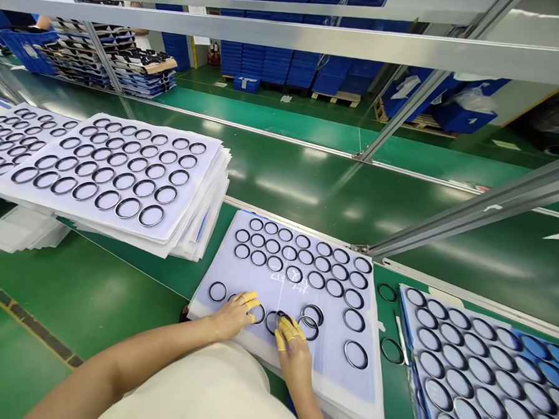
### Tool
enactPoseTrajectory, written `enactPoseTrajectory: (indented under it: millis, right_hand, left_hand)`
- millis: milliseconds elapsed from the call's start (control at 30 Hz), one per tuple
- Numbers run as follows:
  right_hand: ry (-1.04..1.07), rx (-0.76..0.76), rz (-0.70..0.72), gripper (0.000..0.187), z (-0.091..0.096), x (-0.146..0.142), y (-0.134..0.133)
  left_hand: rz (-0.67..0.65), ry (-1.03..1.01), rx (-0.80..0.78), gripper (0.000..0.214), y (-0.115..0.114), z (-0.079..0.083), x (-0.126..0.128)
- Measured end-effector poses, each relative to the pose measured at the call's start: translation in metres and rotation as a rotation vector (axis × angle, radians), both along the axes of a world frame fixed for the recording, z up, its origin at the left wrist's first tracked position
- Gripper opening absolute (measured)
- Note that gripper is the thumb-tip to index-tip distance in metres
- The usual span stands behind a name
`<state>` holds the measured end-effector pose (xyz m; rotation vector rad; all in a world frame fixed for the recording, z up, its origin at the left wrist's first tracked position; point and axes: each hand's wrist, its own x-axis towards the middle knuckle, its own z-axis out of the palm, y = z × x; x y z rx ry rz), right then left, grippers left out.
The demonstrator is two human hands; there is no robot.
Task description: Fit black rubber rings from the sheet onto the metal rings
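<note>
Left to right: a tall stack of white sheets [199,207] set with rows of black rubber O-rings [127,208], on the green desk [91,294]. Next, a lower white sheet stack [335,369] carrying more rings. On it, the left hand [231,315] lies with fingers apart, tips in yellow finger cots [251,301], just beside one ring [257,314]. The right hand [291,352] bunches over another ring [271,322]; whether it grips cannot be told. Far right: two loose black rings [387,292] on the desk, and a blue-edged sheet [479,361] of pale-centred rings.
</note>
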<state>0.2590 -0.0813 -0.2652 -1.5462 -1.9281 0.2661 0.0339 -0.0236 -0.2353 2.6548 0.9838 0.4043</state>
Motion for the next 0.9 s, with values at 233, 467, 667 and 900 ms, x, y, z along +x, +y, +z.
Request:
enactPoseTrajectory:
  millis: [233, 467, 667, 900]
  right_hand:
    - [0.102, -0.031, 0.117, 0.029, 0.023, -0.052, 0.057]
    - [0.110, -0.031, 0.283, 0.026, 0.017, -0.122, 0.109]
    - [0.089, -0.027, 0.088, 0.036, 0.014, -0.070, 0.109]
    - [-0.031, -0.009, 0.042, 0.036, 0.007, -0.049, 0.083]
  left_hand:
    - [0.424, -0.076, 0.009, 0.026, 0.013, 0.010, -0.064]
    - [0.549, -0.051, -0.008, 0.027, 0.003, 0.005, -0.092]
    - [0.451, -0.058, -0.071, 0.023, 0.028, 0.007, -0.069]
    - [0.243, -0.040, -0.188, 0.004, 0.069, 0.005, -0.031]
